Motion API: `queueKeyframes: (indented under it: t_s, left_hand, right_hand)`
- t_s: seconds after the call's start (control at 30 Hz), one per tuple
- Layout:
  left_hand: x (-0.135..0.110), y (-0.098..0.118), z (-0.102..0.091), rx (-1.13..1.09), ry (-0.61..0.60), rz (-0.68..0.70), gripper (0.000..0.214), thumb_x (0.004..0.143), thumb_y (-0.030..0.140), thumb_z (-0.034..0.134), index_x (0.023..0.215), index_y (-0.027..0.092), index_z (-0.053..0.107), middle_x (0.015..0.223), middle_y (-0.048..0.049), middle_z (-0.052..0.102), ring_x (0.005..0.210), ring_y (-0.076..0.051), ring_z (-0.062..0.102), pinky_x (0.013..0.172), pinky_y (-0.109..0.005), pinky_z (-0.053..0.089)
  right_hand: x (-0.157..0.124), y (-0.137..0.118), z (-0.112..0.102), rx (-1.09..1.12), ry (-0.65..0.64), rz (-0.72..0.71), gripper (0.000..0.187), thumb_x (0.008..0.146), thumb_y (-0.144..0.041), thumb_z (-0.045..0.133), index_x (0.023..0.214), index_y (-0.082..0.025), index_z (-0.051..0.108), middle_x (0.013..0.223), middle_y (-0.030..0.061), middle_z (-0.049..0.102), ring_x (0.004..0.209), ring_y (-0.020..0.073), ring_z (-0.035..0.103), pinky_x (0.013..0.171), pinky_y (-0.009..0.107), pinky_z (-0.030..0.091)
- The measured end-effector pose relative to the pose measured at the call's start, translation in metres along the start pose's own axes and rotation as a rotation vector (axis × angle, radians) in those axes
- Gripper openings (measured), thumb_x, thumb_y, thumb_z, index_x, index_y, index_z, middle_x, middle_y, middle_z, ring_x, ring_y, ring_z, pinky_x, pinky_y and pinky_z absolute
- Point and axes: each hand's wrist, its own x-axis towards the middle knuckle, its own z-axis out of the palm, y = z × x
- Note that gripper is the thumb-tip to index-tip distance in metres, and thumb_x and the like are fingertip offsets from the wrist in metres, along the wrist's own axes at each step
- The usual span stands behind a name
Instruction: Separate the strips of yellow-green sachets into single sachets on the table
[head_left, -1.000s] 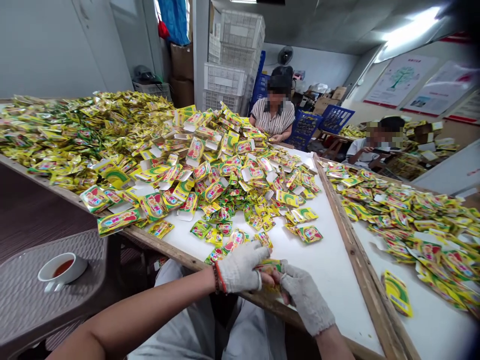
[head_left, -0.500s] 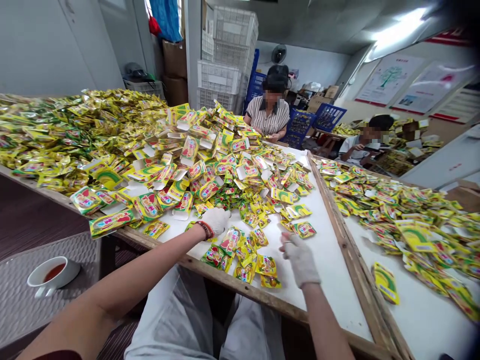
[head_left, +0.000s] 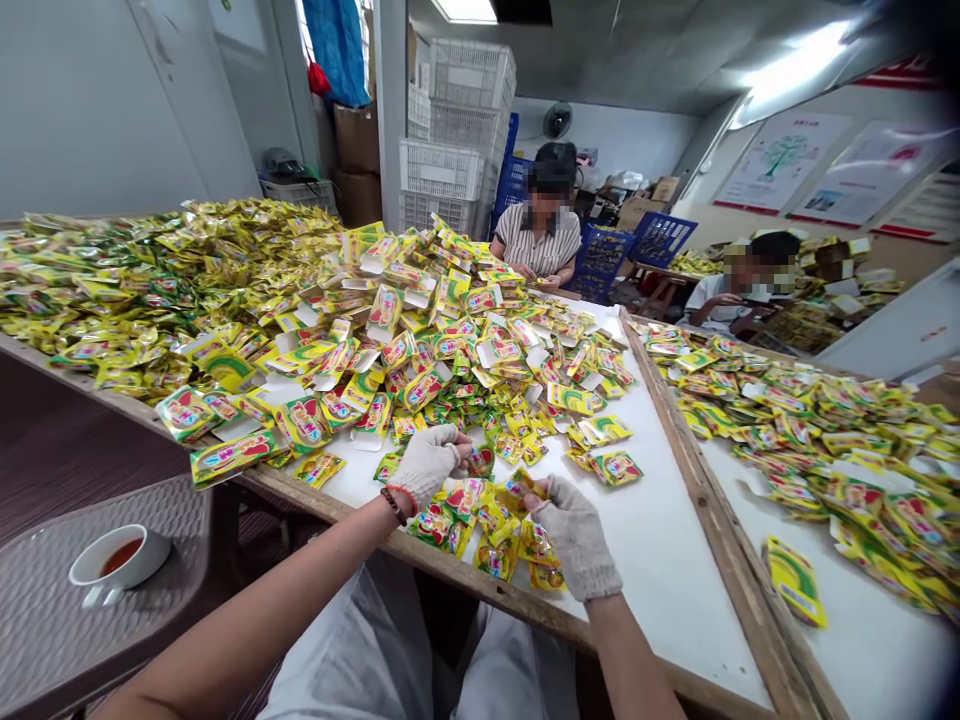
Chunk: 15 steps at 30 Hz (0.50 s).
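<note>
My left hand [head_left: 429, 466], in a pale knit glove with bare fingertips, is closed in a pinch at a small green and yellow packet [head_left: 481, 461]. My right hand [head_left: 576, 532], gloved the same way, has its thumb and fingers together on a yellow sachet [head_left: 519, 487]. Between and below the hands lies a small group of shiny yellow sachets [head_left: 496, 556] near the table's front edge. Just beyond them, a heap of flat yellow printed cartons [head_left: 420, 385], several with white flaps standing open, mixes with loose sachets.
A wooden strip [head_left: 694, 480] divides the white tabletop [head_left: 660, 580]; more cartons [head_left: 862, 500] lie beyond it. A large mound of sachets [head_left: 150, 290] covers the far left. A cup of reddish drink [head_left: 120, 565] stands on a stool [head_left: 176, 505]. Two people sit farther back.
My right hand has moved left from the bare tabletop and closed on a yellow sachet. My left hand has stayed near the heap's front and now has a packet at its fingertips.
</note>
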Motion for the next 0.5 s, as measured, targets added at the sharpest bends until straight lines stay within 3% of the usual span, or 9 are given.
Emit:
queueKeyframes:
  t_s: [0.07,0.13,0.23,0.33,0.43,0.5]
  left_hand:
    - [-0.007,0.006,0.011,-0.220,-0.049,-0.072,0.022,0.079,0.035,0.053,0.086,0.015,0.058,0.067,-0.0002,0.059,0.059,-0.010,0.057,0.057,-0.022,0.049]
    - [-0.013,0.010,0.016,-0.379,-0.120,-0.123,0.024,0.073,0.037,0.060,0.081,0.015,0.060,0.063,0.0016,0.056,0.053,-0.009,0.052,0.052,-0.020,0.045]
    - [-0.015,0.013,0.013,-0.283,-0.261,-0.030,0.023,0.071,0.037,0.064,0.076,0.015,0.063,0.063,0.0030,0.055,0.054,-0.007,0.047,0.051,-0.019,0.040]
    - [-0.016,0.011,0.012,-0.230,-0.375,-0.001,0.025,0.073,0.039,0.063,0.072,0.014,0.061,0.063,0.0029,0.053,0.055,-0.007,0.048,0.053,-0.019,0.041]
    - [-0.021,0.009,0.020,-0.422,-0.357,-0.085,0.031,0.075,0.045,0.061,0.079,0.014,0.059,0.070,-0.0001,0.057,0.059,-0.010,0.055,0.057,-0.022,0.048]
    - [-0.025,0.008,0.027,-0.505,-0.334,-0.100,0.035,0.074,0.047,0.063,0.082,0.014,0.058,0.075,-0.0019,0.058,0.064,-0.012,0.059,0.059,-0.024,0.051]
  right_hand:
    - [-0.007,-0.009,0.009,0.102,-0.061,-0.015,0.027,0.073,-0.041,0.061,0.086,-0.018,0.060,0.086,0.0040,0.066,0.077,0.0179,0.059,0.068,0.026,0.047]
    - [-0.010,-0.012,0.013,0.057,-0.054,-0.039,0.024,0.074,-0.039,0.060,0.084,-0.017,0.061,0.083,0.0039,0.067,0.075,0.0175,0.059,0.065,0.026,0.046]
    - [-0.010,-0.012,0.010,-0.085,-0.031,-0.075,0.018,0.074,-0.036,0.061,0.074,-0.018,0.059,0.068,0.0008,0.063,0.064,0.0157,0.055,0.058,0.024,0.043]
    - [-0.010,-0.013,0.004,-0.063,-0.044,-0.093,0.017,0.075,-0.035,0.060,0.075,-0.018,0.059,0.072,0.0012,0.064,0.066,0.0159,0.056,0.060,0.025,0.045]
    - [-0.011,-0.012,0.001,-0.033,-0.004,-0.086,0.018,0.076,-0.036,0.058,0.077,-0.018,0.058,0.080,0.0035,0.066,0.070,0.0167,0.058,0.062,0.026,0.047]
    - [-0.011,-0.009,0.001,-0.098,0.044,-0.083,0.020,0.076,-0.037,0.058,0.074,-0.018,0.056,0.074,0.0030,0.065,0.066,0.0165,0.056,0.058,0.026,0.046]
